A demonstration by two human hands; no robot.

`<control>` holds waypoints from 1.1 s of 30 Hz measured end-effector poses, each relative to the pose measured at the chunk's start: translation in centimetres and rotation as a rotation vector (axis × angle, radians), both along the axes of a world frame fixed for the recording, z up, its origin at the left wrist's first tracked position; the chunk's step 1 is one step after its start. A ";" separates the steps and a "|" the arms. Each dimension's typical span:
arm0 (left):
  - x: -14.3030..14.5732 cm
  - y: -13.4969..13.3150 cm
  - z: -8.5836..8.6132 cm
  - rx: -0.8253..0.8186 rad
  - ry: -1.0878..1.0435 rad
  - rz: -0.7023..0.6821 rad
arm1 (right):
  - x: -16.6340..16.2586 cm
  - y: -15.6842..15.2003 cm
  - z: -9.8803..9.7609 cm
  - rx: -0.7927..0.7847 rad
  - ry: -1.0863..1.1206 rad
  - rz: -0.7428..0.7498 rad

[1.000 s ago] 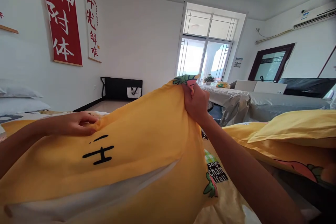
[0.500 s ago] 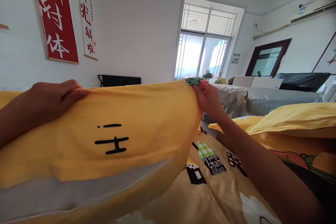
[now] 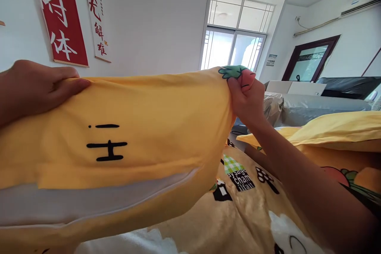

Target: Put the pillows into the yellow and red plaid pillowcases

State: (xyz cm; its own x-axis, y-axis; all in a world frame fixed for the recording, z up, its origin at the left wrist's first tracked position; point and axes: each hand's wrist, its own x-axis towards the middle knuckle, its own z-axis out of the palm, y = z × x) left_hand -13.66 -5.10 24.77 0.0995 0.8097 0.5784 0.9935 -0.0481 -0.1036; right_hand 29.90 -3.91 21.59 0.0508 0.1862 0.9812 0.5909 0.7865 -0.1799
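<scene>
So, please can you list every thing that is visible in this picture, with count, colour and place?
pillowcase: 1, yellow with black marks, held up in front, white pillow showing at its lower opening
bedspread: 1, yellow with printed patches, below
second pillow: 1, yellow, right
wall scrolls: 2, one red, one white, left wall
glass door: 1, white frame, far wall
covered furniture: grey, right background
air conditioner: 1, white, upper right
left hand: 1, gripping the pillowcase's top left edge
right hand: 1, pinching its top right corner

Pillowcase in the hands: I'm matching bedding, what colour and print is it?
Yellow pillowcase with black line marks and a green-and-pink corner print, shown in the head view.
</scene>
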 end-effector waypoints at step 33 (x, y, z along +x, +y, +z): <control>21.4 4.5 1.6 -0.013 -0.539 -0.611 | -3.2 0.0 -15.7 -1.154 0.082 0.872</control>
State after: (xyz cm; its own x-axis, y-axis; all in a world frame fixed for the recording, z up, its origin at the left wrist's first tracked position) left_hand 7.77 -0.59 26.41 0.2365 0.7096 0.6638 0.7044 -0.5958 0.3860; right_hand 26.67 -3.89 5.89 -0.4421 0.8568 0.2655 -0.0340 0.2797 -0.9595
